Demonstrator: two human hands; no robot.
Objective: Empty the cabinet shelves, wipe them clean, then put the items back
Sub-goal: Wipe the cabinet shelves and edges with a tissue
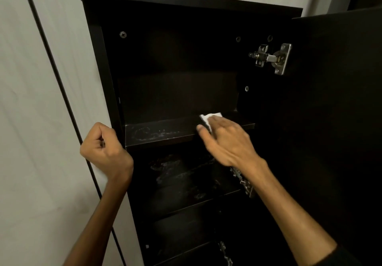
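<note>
right hand (227,139) fingers lay nearly flat, pressing a small white folded cloth (208,118) onto the top dark shelf (159,134) near its right end, w/ thumb at the front edge. forearm reached up from lower right. left hand (105,150) was clenched in a fist, holding nothing visible, beside the left front edge of the tall black wooden cabinet (99,59). whitish smears showed on the shelf's left part. black door (334,100) stood open at right w/ a metal hinge (272,58).
</note>
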